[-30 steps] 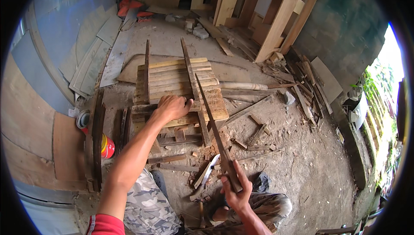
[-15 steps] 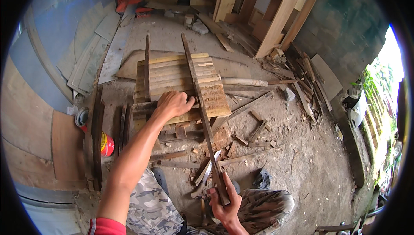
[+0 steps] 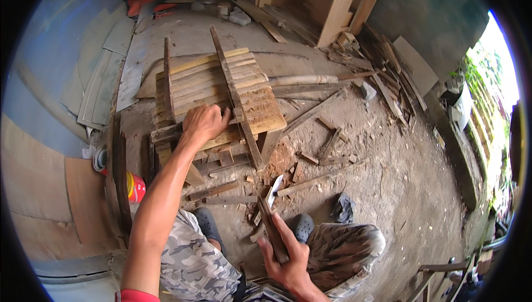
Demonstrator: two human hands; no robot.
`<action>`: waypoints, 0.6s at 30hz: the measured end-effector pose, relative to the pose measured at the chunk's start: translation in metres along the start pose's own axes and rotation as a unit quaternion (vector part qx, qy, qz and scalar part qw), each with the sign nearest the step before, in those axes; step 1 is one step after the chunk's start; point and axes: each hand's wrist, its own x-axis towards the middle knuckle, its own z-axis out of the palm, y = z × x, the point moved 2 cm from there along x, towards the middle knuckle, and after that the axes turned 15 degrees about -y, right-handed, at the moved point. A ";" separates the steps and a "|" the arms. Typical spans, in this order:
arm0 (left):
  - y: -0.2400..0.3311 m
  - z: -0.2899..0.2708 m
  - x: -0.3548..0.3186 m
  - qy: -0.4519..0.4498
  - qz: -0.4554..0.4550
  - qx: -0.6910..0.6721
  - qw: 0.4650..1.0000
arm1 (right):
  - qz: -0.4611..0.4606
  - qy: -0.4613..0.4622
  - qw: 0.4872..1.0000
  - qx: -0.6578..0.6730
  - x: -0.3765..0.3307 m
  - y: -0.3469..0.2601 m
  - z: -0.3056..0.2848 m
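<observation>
Your right hand (image 3: 288, 257) has pulled back toward your lap since the earlier pictures, and its grip is closed around a dark flat blade (image 3: 271, 219) whose pale tip now points at the ground, no longer lying up against the long slat (image 3: 235, 99). So the blade is off the wood for the moment, I think between two strokes. Your left hand (image 3: 204, 123) stays where it was, its grip pressed with bent fingers on the slatted wooden frame (image 3: 221, 88), just left of that slat, far ahead of the right grip.
</observation>
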 end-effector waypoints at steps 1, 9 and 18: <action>0.001 0.002 0.000 -0.009 -0.003 0.002 1.000 | 0.003 0.004 1.000 0.013 0.011 0.001 0.001; -0.034 0.016 0.002 0.126 0.054 0.016 0.990 | 0.003 0.019 0.999 0.049 0.074 0.011 0.025; 0.010 -0.011 0.000 -0.064 -0.043 0.020 0.997 | 0.002 0.005 1.000 0.021 -0.001 0.002 -0.002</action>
